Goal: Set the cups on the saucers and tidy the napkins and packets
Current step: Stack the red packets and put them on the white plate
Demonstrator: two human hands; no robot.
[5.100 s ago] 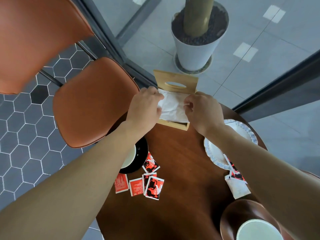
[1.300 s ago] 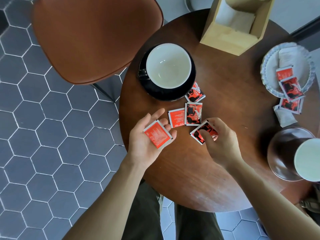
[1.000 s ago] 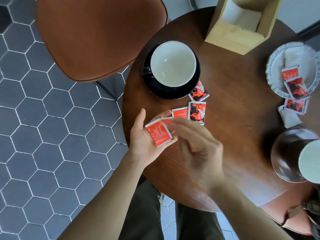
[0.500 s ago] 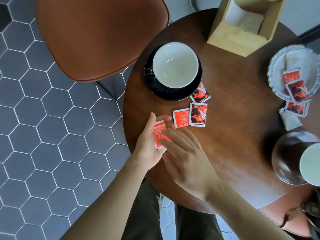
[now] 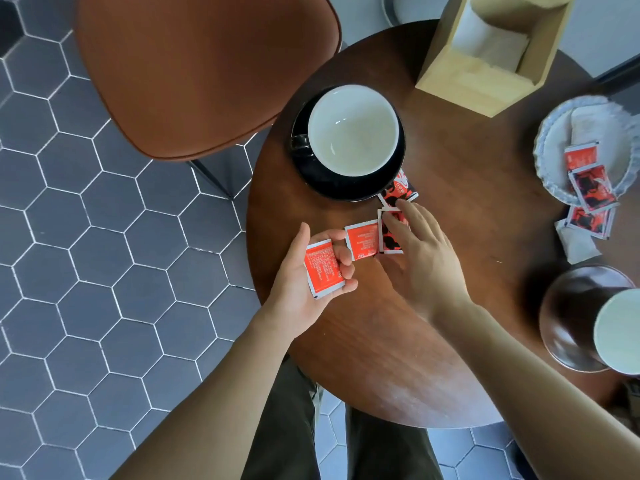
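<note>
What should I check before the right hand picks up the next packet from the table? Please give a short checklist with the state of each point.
1. Left hand holds its packets securely: ok.
2. Right hand is free: ok.
3. Fingers on the black-and-red packet: ok.
4. Red packet beside it lies separate: ok.
5. Packet near the saucer is clear of the rim: cannot tell.
6. Cup sits on its saucer: ok.

Nothing legible. Red packet [image 5: 322, 268] under the left hand [image 5: 304, 282] thumb has rows of white print, too small to read. Red packet [image 5: 362, 240] just left of the right hand [image 5: 415, 258] fingertips: same, white lines plus a small logo, unreadable.
</note>
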